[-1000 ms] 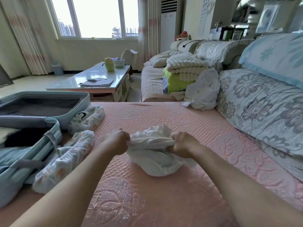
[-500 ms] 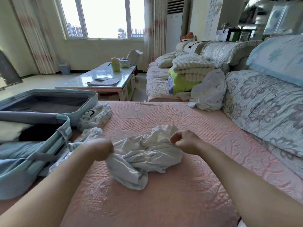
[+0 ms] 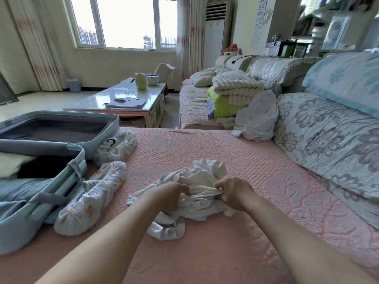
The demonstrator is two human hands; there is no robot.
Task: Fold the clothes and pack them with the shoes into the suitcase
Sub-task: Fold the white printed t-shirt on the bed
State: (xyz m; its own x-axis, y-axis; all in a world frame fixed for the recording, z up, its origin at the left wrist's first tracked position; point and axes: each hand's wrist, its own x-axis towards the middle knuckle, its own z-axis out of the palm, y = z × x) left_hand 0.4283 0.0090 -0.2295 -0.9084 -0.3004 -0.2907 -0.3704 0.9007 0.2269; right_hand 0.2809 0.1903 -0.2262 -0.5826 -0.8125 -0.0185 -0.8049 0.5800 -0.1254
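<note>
A crumpled white garment point(image 3: 202, 181) lies in the middle of the pink sofa cover. My left hand point(image 3: 171, 194) grips its left side with curled fingers. My right hand point(image 3: 233, 191) pinches a fold of the same cloth close beside it. An open light-blue suitcase point(image 3: 75, 160) sits at the left with folded clothes inside. Two shoes wrapped in patterned covers lie beside it, one near point(image 3: 92, 199) and one farther back point(image 3: 117, 148). Another white garment point(image 3: 256, 117) is heaped at the far end of the sofa.
Floral cushions point(image 3: 332, 136) line the right side. A stack of folded blankets point(image 3: 235, 89) sits on the farther sofa. A glass-topped coffee table point(image 3: 123, 99) stands beyond the suitcase, on the floor.
My left hand has moved right, toward the right hand, bunching the white garment between them. The garment is more gathered than half a second ago.
</note>
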